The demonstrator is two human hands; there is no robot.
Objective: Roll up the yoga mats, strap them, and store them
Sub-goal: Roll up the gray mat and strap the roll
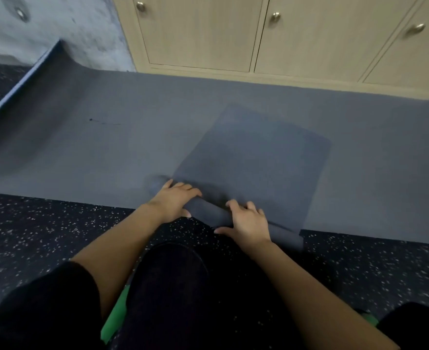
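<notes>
mat in hand: the small yoga mat (253, 152), a darker grey sheet, lies flat on top of a larger grey mat (107, 147). Its near edge is wound into a tight roll (213, 207), running slantwise with the left end farther off.
where the roll sits: at the near edge of the larger mat, with its right end just over the speckled floor (44, 228).
hands: the left grip (175, 200) has its fingers curved over the top of the roll and its thumb on the near side. The right grip (248, 223) does likewise, fingers spread. Both are grasping the roll near its middle, close together.
step: judged to be early rolling, since most of the sheet lies flat. No strap is in view.
doing it well: the roll looks about parallel with the sheet's far edge, which is worth preserving. The hands would serve better set wider apart, pressing down and forward evenly so neither end runs ahead and the turns stay tight. The left end is blurred and may jut past the sheet's side, so check the ends stay flush. Take care not to drag the larger mat along underneath.
larger mat: its far left end curls up against the wall (56, 21).
beyond: a pale wooden cabinet (200, 34) with round knobs stands behind the mats, perhaps the storage place.
</notes>
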